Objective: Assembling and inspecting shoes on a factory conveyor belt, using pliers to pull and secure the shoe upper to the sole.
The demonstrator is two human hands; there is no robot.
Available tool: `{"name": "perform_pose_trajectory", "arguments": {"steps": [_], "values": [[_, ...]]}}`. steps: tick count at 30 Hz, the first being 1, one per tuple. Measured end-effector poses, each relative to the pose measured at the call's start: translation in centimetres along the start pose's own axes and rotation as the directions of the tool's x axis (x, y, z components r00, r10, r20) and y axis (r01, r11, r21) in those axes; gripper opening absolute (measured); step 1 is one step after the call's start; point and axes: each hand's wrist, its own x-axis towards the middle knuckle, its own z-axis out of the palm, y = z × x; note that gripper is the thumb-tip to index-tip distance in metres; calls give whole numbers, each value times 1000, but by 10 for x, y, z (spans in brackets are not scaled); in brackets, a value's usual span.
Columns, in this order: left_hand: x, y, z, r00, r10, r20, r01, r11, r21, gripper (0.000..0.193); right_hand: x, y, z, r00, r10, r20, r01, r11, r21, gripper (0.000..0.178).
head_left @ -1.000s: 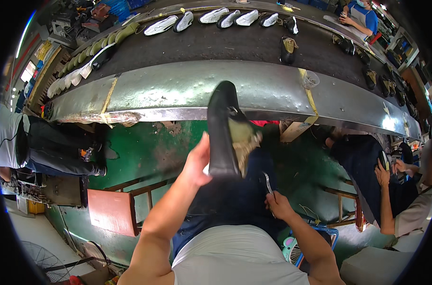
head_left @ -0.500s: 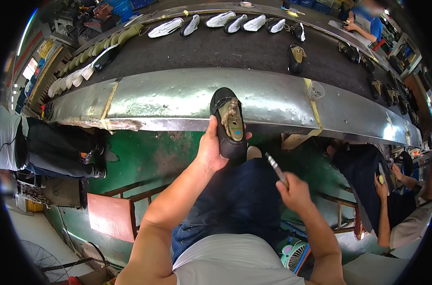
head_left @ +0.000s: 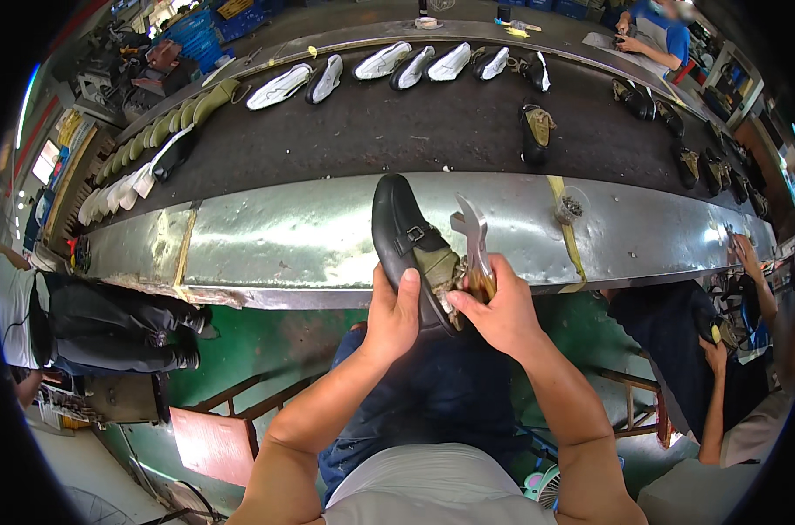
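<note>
A black shoe (head_left: 387, 229) with a buckled strap is tilted on its side in front of me, toe pointing away. My left hand (head_left: 392, 317) is closed round its heel end, thumb along the side. An olive-green last (head_left: 436, 266) shows in the shoe's opening, with crumpled light material at its heel end. My right hand (head_left: 501, 306) grips metal pincers (head_left: 474, 234) upright, their curved head up beside the shoe. The right thumb reaches the crumpled material at the opening; whether it pinches it I cannot tell.
A metal-edged bench (head_left: 284, 232) runs across in front, with a dark belt (head_left: 327, 140) behind it carrying several shoes. A clear cup of small bits (head_left: 570, 206) stands on the metal edge. Co-workers sit at right (head_left: 660, 350) and far right (head_left: 655, 35); another person's legs (head_left: 109, 319) are at left.
The shoe has turned from showing its opening to lying on its side, toe farther over the bench. My right hand has brought the pincers up and left, against the shoe. The view has shifted.
</note>
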Motion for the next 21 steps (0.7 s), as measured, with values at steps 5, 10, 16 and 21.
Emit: {"name": "perform_pose_trajectory", "arguments": {"steps": [5, 10, 16, 21], "values": [[23, 11, -5, 992, 119, 48, -128, 942, 310, 50, 8, 25, 16, 999, -39, 24, 33, 975, 218, 38], [63, 21, 0, 941, -278, 192, 307, 941, -142, 57, 35, 35, -20, 838, -223, 498, -490, 91, 867, 28], [132, 4, 16, 952, -241, 192, 253, 967, -42, 61, 35, 56, -75, 938, 63, 340, -299, 641, 706, 24], [235, 9, 48, 894, -355, 273, 428, 857, -286, 60, 37, 89, -92, 991, -104, -86, 123, 956, 265, 27]]}}
